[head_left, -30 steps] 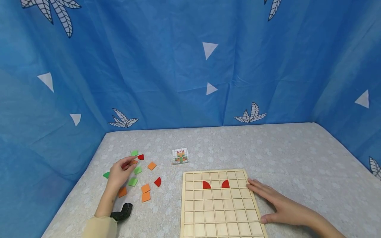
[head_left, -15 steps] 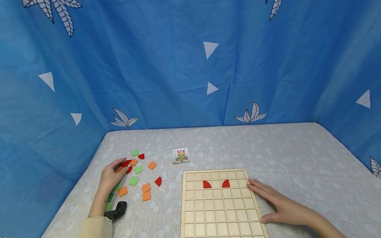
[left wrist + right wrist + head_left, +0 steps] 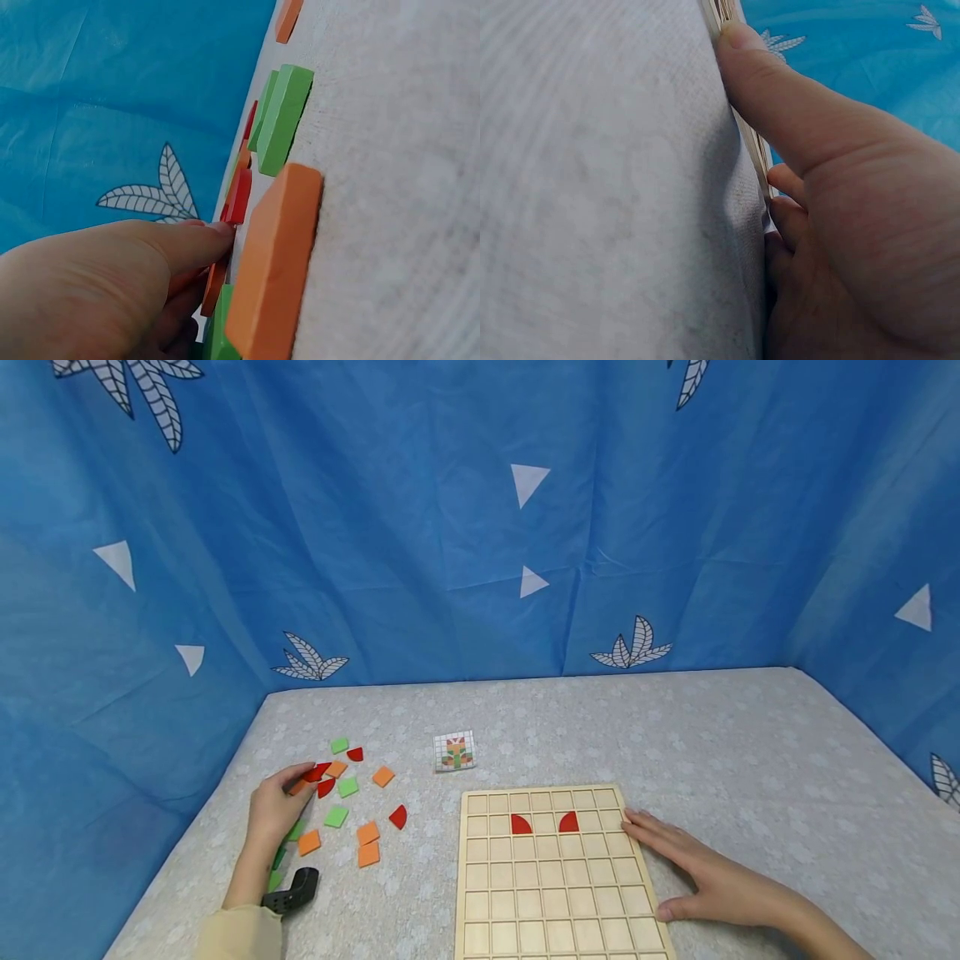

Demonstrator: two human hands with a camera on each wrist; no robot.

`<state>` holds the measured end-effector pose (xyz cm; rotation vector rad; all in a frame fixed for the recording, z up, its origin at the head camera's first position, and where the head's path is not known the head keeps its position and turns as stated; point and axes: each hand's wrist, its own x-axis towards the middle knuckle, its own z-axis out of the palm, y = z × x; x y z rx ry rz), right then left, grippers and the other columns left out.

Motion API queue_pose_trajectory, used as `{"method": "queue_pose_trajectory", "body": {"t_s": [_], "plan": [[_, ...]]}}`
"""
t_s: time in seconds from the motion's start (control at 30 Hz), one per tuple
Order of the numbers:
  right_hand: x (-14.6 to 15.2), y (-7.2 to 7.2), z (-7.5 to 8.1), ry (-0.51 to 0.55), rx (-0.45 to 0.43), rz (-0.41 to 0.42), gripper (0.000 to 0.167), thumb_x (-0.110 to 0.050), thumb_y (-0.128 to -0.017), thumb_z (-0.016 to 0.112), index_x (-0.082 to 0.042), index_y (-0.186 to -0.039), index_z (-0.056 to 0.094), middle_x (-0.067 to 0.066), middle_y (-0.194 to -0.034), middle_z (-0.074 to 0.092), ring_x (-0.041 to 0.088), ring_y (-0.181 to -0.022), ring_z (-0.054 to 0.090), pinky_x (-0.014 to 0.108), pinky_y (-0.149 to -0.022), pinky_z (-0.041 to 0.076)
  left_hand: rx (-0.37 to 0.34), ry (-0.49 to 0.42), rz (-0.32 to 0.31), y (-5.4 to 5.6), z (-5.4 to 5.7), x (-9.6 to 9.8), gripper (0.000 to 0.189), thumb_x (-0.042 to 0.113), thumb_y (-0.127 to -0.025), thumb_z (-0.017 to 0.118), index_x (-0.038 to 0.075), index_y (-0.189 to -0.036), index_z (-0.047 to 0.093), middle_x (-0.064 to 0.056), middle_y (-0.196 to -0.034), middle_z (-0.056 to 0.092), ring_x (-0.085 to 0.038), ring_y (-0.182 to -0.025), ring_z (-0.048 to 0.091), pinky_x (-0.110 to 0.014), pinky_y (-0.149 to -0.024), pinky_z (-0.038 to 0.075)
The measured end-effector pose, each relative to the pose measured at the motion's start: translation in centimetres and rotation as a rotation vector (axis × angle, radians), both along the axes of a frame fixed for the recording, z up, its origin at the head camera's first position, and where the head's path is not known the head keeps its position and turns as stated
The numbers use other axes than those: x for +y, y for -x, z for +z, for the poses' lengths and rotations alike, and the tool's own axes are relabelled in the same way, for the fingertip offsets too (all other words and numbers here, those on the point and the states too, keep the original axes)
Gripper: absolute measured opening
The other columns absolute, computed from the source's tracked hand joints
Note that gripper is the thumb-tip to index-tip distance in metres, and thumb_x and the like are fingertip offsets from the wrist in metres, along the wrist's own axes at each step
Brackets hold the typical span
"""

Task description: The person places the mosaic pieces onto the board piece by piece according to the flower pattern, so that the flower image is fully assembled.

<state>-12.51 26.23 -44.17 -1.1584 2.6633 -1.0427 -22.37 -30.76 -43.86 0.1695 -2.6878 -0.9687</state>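
Observation:
At the left of the table in the head view, my left hand (image 3: 273, 806) is low over loose wooden tiles, its thumb and forefinger apart. A red tile (image 3: 318, 772) lies right at the fingertips, and an orange tile (image 3: 299, 787) shows between thumb and forefinger. In the left wrist view the thumb tip overlaps a red tile (image 3: 238, 196); the other fingertips are hidden, so I cannot tell whether they pinch a piece. My right hand (image 3: 708, 885) rests along the right edge of a gridded wooden board (image 3: 617, 799). Two red quarter-round tiles (image 3: 521, 825) sit in its cells.
Several green tiles (image 3: 336, 817), orange tiles (image 3: 367, 833) and red tiles (image 3: 398, 817) lie scattered between the left hand and the board. A small pattern card (image 3: 454, 752) lies behind the board. A blue curtain (image 3: 450, 527) encloses the back and sides.
My left hand has drawn back to the left from the farther tiles, uncovering red and orange pieces, and has stayed almost still over the last half second. The right hand has not moved.

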Motion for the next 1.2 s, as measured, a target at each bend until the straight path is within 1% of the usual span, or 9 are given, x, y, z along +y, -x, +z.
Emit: {"method": "queue_pose_trajectory", "body": {"t_s": [0.2,0.53,0.77,0.93,1.2], "plan": [[-0.01,0.04,-0.04,-0.003,-0.004,-0.003,0.087,-0.033,-0.078,0.074,-0.008,-0.148,0.028,0.015,-0.151,0.020,0.007,-0.137,0.013,0.018,-0.099,0.025,0.019,-0.017,0.007,0.07,-0.16,0.16,0.036,0.001,-0.085,0.067,-0.006,-0.119,0.060,-0.026,-0.119,0.056,-0.040,-0.116,0.046,-0.052,-0.097,0.033],[-0.03,0.01,0.11,0.017,-0.005,0.016,0.087,-0.030,-0.078,0.074,-0.006,-0.147,0.027,0.017,-0.151,0.020,0.008,-0.137,0.013,0.015,-0.099,0.022,0.051,-0.011,0.029,0.20,-0.27,0.53,0.032,0.004,-0.084,0.069,-0.006,-0.114,0.063,-0.025,-0.114,0.059,-0.039,-0.113,0.048,-0.053,-0.096,0.033],[-0.11,-0.08,0.24,0.008,-0.027,0.003,0.087,-0.029,-0.078,0.075,-0.008,-0.148,0.027,0.016,-0.151,0.020,0.005,-0.137,0.011,0.020,-0.099,0.026,0.076,-0.001,0.045,0.35,-0.25,0.71,0.029,0.003,-0.083,0.069,-0.006,-0.110,0.064,-0.024,-0.109,0.061,-0.039,-0.109,0.050,-0.053,-0.094,0.034],[-0.09,-0.08,0.26,0.005,-0.036,-0.001,0.087,-0.029,-0.078,0.074,-0.009,-0.148,0.027,0.016,-0.151,0.020,0.004,-0.136,0.011,0.022,-0.098,0.028,0.079,0.004,0.047,0.46,-0.41,0.67,0.027,0.003,-0.084,0.069,-0.005,-0.109,0.065,-0.024,-0.109,0.061,-0.039,-0.109,0.051,-0.053,-0.094,0.035],[-0.09,-0.04,0.13,0.006,-0.027,0.005,0.087,-0.028,-0.078,0.075,-0.009,-0.148,0.027,0.016,-0.151,0.020,0.004,-0.137,0.011,0.020,-0.099,0.026,0.075,0.024,0.046,0.61,-0.66,0.54,0.027,0.002,-0.084,0.068,-0.005,-0.110,0.064,-0.024,-0.110,0.061,-0.039,-0.108,0.051,-0.054,-0.093,0.036]]}}
